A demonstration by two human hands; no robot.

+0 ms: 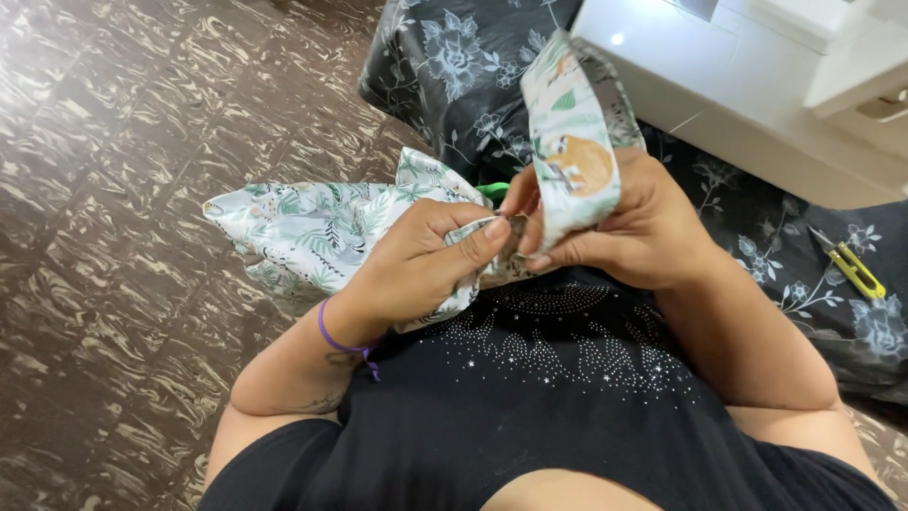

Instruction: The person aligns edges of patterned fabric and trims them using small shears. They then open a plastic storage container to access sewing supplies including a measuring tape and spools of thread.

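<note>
A pale fabric piece (312, 227) printed with green leaves and animals lies bunched over my lap. My left hand (421, 265) pinches a fold of it between thumb and fingers; a purple band circles that wrist. My right hand (638, 232) grips the same fabric just to the right, and a strip of it (567, 123) with an orange animal print stands up over the fingers. The two hands almost touch at the fingertips. A bit of green (492, 191) shows behind them.
A dark floral cloth (454, 66) covers the surface ahead. A white sewing machine (757, 85) stands at the top right. Yellow thread snips (856, 270) lie on the cloth at the right. Brown marbled floor (123, 189) fills the left.
</note>
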